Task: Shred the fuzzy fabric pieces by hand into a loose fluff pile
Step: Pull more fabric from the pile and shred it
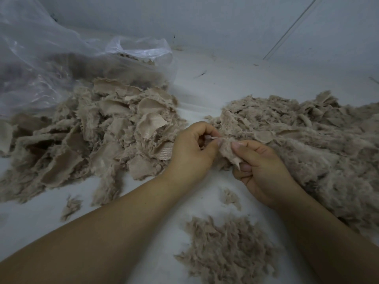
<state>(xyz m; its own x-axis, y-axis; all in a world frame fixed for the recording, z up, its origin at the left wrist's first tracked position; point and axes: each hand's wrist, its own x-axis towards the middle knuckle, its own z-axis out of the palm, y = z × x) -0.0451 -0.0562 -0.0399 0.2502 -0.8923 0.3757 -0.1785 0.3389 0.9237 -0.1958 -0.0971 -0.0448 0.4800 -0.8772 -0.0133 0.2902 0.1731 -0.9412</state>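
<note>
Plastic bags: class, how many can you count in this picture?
2. A large clear bag at far left, and a smaller open one beside it, behind the fabric scraps. Others may be hidden.

Left hand [191,149], right hand [261,171]: bare, forearms unsleeved, no rings, short nails.

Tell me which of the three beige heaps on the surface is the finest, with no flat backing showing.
The small fluff pile nearest the camera, between the forearms: only loose wisps, no flat backing.
</note>
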